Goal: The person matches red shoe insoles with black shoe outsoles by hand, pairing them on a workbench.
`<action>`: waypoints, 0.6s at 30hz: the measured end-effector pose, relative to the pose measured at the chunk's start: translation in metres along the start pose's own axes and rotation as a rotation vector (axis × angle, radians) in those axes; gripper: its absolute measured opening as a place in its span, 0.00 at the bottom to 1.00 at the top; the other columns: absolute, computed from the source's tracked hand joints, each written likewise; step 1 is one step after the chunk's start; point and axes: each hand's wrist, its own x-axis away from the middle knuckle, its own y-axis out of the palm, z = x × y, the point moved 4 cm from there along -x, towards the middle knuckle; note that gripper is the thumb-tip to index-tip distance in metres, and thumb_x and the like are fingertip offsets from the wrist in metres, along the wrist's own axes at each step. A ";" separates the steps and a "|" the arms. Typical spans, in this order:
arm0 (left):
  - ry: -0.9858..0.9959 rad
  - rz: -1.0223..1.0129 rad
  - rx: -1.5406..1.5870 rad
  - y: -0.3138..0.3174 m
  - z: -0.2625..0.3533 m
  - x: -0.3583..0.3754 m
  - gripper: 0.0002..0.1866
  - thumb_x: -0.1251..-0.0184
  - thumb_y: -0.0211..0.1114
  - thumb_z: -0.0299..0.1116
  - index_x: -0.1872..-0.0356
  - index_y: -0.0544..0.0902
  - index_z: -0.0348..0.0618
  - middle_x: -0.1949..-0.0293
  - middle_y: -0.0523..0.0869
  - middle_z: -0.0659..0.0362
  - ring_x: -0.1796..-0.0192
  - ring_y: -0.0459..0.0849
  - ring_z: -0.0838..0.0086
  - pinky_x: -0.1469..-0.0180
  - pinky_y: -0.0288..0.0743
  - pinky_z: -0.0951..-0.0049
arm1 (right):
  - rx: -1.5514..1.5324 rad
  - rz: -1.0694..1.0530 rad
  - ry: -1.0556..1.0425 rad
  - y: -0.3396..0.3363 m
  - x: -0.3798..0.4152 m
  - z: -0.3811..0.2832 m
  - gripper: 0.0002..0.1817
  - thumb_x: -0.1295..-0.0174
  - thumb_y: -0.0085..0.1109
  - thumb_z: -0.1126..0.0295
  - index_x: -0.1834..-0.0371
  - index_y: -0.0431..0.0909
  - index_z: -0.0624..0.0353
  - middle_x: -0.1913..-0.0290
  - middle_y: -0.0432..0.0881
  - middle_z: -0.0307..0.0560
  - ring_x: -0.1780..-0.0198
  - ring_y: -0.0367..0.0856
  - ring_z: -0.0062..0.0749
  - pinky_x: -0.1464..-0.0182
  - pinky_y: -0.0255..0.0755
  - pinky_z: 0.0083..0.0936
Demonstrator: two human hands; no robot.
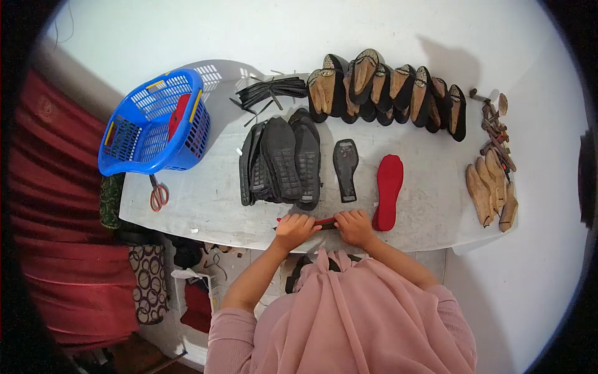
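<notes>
At the front edge of the table, a red insole (325, 222) with black along its lower side is seen nearly edge-on. My left hand (298, 230) is closed around its left part, and a little red and black pokes out beyond the fingers. My right hand (354, 228) grips the other end, fingers bent over the top. Just right of that hand lies a flat red insole (388, 193). A dark sole-shaped template (346, 169) lies beyond the hands. Black outsoles (280, 156) with ridged undersides are piled to its left.
Black strips (271, 92) lie behind the outsoles. Several black shoes on wooden lasts (364, 78) line the back. Loose wooden lasts (489, 187) and a hammer (479, 96) are at the right. Scissors (158, 194) lie near a blue basket (156, 124) at the left.
</notes>
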 end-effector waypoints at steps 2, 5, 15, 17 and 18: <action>0.022 0.023 -0.012 0.000 -0.002 -0.001 0.15 0.48 0.65 0.51 0.77 0.75 0.53 0.79 0.71 0.65 0.75 0.74 0.73 0.72 0.66 0.71 | -0.041 0.063 -0.022 -0.004 -0.003 0.000 0.18 0.49 0.62 0.55 0.60 0.76 0.53 0.67 0.77 0.38 0.67 0.73 0.33 0.64 0.61 0.31; 0.018 0.049 -0.013 -0.003 -0.001 -0.001 0.15 0.49 0.66 0.52 0.75 0.76 0.53 0.79 0.71 0.66 0.75 0.73 0.73 0.72 0.65 0.72 | -0.003 0.047 -0.023 0.000 -0.002 -0.001 0.19 0.51 0.63 0.53 0.61 0.76 0.53 0.68 0.77 0.38 0.68 0.73 0.32 0.65 0.61 0.31; 0.056 -0.065 0.028 -0.004 -0.002 -0.001 0.17 0.55 0.67 0.50 0.71 0.77 0.51 0.75 0.72 0.66 0.71 0.74 0.74 0.69 0.65 0.70 | 0.059 -0.083 0.098 -0.006 -0.007 -0.011 0.16 0.50 0.63 0.57 0.63 0.75 0.51 0.69 0.75 0.37 0.64 0.76 0.33 0.59 0.64 0.37; 0.080 -0.076 0.018 -0.001 -0.001 0.000 0.17 0.54 0.67 0.50 0.70 0.77 0.51 0.75 0.73 0.66 0.71 0.75 0.73 0.69 0.66 0.71 | 0.122 -0.101 0.125 -0.013 -0.014 -0.023 0.14 0.50 0.63 0.59 0.65 0.74 0.51 0.69 0.76 0.38 0.63 0.76 0.35 0.55 0.64 0.38; 0.090 -0.087 0.015 -0.001 0.001 0.001 0.16 0.54 0.67 0.49 0.70 0.77 0.51 0.75 0.73 0.66 0.71 0.75 0.73 0.69 0.66 0.71 | 0.095 -0.155 0.103 -0.008 -0.016 -0.024 0.13 0.50 0.63 0.60 0.65 0.73 0.51 0.69 0.76 0.39 0.63 0.77 0.35 0.55 0.66 0.39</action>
